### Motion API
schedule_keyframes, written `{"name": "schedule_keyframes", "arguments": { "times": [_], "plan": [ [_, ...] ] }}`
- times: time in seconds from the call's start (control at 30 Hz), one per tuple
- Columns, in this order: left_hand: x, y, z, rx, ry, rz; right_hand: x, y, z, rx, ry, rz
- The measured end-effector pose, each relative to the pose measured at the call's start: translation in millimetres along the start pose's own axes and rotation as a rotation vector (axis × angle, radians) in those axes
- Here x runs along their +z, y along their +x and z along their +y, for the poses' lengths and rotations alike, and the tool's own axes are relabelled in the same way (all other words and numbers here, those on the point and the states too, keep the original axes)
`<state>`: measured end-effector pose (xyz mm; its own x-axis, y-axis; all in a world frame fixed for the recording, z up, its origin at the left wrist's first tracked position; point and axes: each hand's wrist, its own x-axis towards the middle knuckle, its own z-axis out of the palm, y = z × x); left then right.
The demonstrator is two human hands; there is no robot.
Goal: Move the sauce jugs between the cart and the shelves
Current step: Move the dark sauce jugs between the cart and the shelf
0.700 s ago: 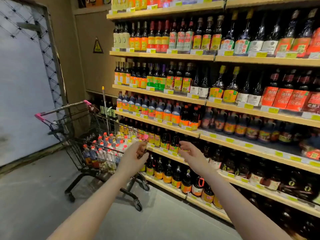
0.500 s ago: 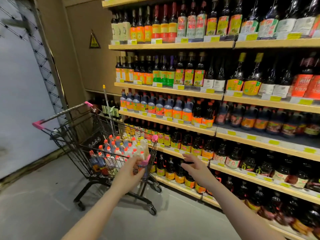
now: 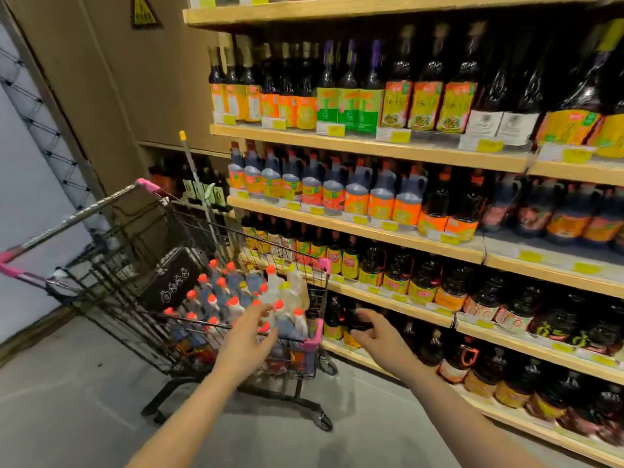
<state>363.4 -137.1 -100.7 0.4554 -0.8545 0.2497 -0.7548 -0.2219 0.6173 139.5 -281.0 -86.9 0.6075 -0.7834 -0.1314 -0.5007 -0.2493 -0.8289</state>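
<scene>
Head view: the left hand (image 3: 248, 339), fingers spread and holding nothing, reaches at 11 o'clock over the jugs (image 3: 236, 298) in the cart (image 3: 101, 292). The right hand (image 3: 374, 336), loosely open, nears the low shelves (image 3: 398, 307). Likely step: picking a jug; next, close round one neck.

Your left hand (image 3: 248, 336) has dropped from in front of the shelves (image 3: 354, 228) to the near end of the cart (image 3: 162, 298), fingers now spread over the red-capped sauce jugs (image 3: 236, 298). Your right hand (image 3: 374, 336) has sunk too, to just right of the cart's near corner, beside the low shelf bottles.
</scene>
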Motion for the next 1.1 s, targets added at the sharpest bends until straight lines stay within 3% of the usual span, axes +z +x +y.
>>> {"name": "schedule_keyframes", "arguments": {
  "times": [0.47,0.63,0.7,0.87,1.1],
  "plan": [
    [48.7,244.2,-90.9,0.136,0.148,-0.222,24.5,225.6,19.6,0.140,-0.078,0.002],
    [84.4,311.4,-140.3,0.247,0.193,-0.377,63.6,280.6,47.7,0.215,-0.193,0.187],
    [99.8,337.8,-164.4,0.314,0.266,-0.443,81.7,302.2,58.4,0.280,-0.297,0.285],
    [141.3,401.6,-224.9,0.420,0.631,-0.571,128.9,354.8,83.6,0.392,-0.402,0.248],
    [181.9,435.7,-271.9,0.480,0.710,-0.602,170.1,392.8,121.4,0.393,-0.551,0.271]
  ]
}}
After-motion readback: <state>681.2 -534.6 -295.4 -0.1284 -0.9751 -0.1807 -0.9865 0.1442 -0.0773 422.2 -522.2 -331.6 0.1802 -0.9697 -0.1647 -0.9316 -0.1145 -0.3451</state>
